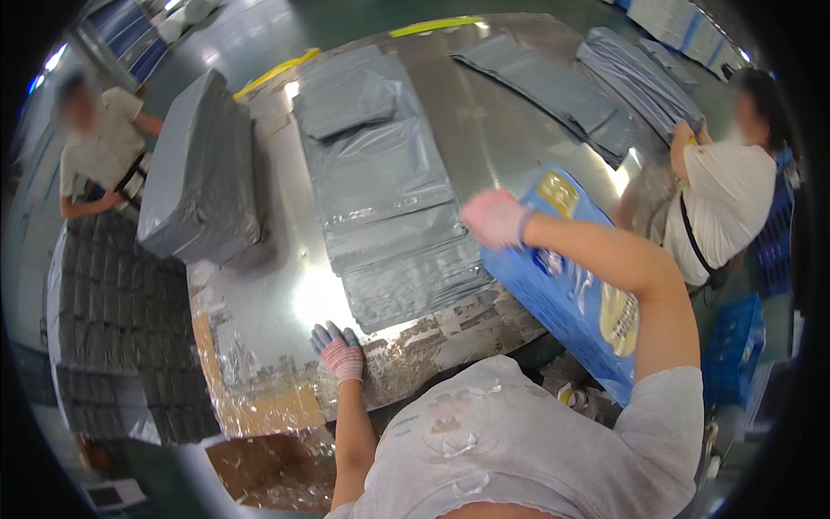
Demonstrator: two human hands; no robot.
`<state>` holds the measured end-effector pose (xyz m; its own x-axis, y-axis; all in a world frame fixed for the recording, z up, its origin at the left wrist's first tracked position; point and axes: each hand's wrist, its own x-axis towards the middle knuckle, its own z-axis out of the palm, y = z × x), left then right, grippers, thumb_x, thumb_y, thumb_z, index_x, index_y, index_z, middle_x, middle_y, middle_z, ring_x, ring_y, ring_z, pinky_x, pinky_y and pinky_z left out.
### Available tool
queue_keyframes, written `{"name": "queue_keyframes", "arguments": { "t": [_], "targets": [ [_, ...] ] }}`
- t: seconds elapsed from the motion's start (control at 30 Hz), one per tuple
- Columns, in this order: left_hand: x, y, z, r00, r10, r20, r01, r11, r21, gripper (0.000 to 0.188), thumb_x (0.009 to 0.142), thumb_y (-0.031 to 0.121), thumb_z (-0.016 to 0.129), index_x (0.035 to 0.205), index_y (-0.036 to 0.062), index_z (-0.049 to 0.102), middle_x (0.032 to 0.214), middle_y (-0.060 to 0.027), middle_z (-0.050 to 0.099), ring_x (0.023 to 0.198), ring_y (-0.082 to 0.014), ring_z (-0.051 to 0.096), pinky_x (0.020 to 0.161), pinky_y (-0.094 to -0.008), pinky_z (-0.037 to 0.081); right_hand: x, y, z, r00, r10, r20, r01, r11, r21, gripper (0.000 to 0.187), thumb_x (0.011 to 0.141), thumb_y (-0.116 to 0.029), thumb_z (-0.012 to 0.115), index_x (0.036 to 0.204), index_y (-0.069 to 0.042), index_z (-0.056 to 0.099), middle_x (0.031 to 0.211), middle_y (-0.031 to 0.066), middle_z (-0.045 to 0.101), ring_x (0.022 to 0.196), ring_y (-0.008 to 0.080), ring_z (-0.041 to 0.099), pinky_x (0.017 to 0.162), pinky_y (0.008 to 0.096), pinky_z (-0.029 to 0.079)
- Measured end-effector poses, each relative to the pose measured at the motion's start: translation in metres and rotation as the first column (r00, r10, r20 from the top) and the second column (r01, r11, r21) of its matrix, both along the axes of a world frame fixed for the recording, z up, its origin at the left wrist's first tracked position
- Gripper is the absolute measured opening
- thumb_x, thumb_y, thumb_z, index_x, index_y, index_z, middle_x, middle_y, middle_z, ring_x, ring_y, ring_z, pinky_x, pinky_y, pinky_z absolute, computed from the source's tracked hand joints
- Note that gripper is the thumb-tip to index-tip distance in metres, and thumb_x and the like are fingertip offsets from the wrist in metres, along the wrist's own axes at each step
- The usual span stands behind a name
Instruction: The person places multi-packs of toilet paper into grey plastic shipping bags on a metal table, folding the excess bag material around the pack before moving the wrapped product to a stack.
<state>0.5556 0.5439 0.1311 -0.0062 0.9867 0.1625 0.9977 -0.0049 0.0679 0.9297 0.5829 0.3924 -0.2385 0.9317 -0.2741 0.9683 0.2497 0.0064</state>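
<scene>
My left hand point(338, 351), in a pink and grey work glove, lies on the metal table point(298, 298) near its front edge, fingers spread and holding nothing. My right hand point(497, 218), gloved in pink, hovers by the right edge of a layered stack of grey plastic bags point(389, 208). Motion smears its fingers, so I cannot tell whether they grip anything. A blue printed plastic bag point(553, 285) with yellow and cream patches slants under my right forearm, beside the table's right edge. More grey bags point(346, 104) overlap at the stack's far end.
A large grey wrapped bundle point(199, 173) stands on the table's left. Folded grey bags point(545, 91) lie at the far right. One person point(112, 147) works at the left, another point(722, 186) at the right. Dark wrapped packs point(121, 329) are piled left; a blue crate point(733, 350) sits right.
</scene>
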Motion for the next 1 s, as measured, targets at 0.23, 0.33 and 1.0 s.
{"name": "queue_keyframes", "arguments": {
  "t": [0.23, 0.33, 1.0],
  "targets": [
    [0.006, -0.053, -0.012, 0.997, 0.072, 0.008, -0.072, 0.997, 0.023, 0.053, 0.085, 0.034, 0.048, 0.128, 0.0033, 0.043, 0.133, -0.0214, 0.04, 0.126, -0.0375, 0.034, 0.107, -0.0488, 0.019, -0.06, 0.163, 0.008, 0.889, -0.091, -0.45, 0.258, 0.909, 0.326, 0.023, 0.073, -0.016, 0.052, 0.091, -0.007, 0.065, 0.091, 0.0163, 0.064, 0.088, 0.0343, 0.061, 0.076, 0.0415, 0.049],
    [0.019, -0.068, -0.008, 0.991, 0.134, 0.025, -0.134, 0.991, 0.0, 0.053, 0.084, 0.035, 0.048, 0.127, 0.0034, 0.045, 0.133, -0.0208, 0.041, 0.125, -0.0373, 0.035, 0.107, -0.0478, 0.02, -0.025, 0.162, -0.047, 0.883, -0.205, -0.422, 0.34, 0.9, 0.273, 0.028, 0.077, -0.024, 0.05, 0.095, -0.008, 0.062, 0.099, 0.0164, 0.062, 0.094, 0.0335, 0.058, 0.082, 0.0427, 0.045],
    [0.132, -0.079, 0.1, 0.805, -0.082, 0.588, 0.429, 0.765, -0.48, 0.072, 0.078, 0.057, 0.056, 0.124, 0.0016, 0.045, 0.112, -0.0203, 0.058, 0.104, -0.0332, 0.055, 0.089, -0.0388, 0.042, 0.027, -0.113, -0.158, 0.325, -0.793, -0.515, 0.728, 0.557, -0.399, 0.082, 0.079, -0.069, 0.04, 0.11, 0.005, 0.057, 0.105, 0.0223, 0.061, 0.099, 0.0331, 0.058, 0.089, 0.0378, 0.042]
  ]
}}
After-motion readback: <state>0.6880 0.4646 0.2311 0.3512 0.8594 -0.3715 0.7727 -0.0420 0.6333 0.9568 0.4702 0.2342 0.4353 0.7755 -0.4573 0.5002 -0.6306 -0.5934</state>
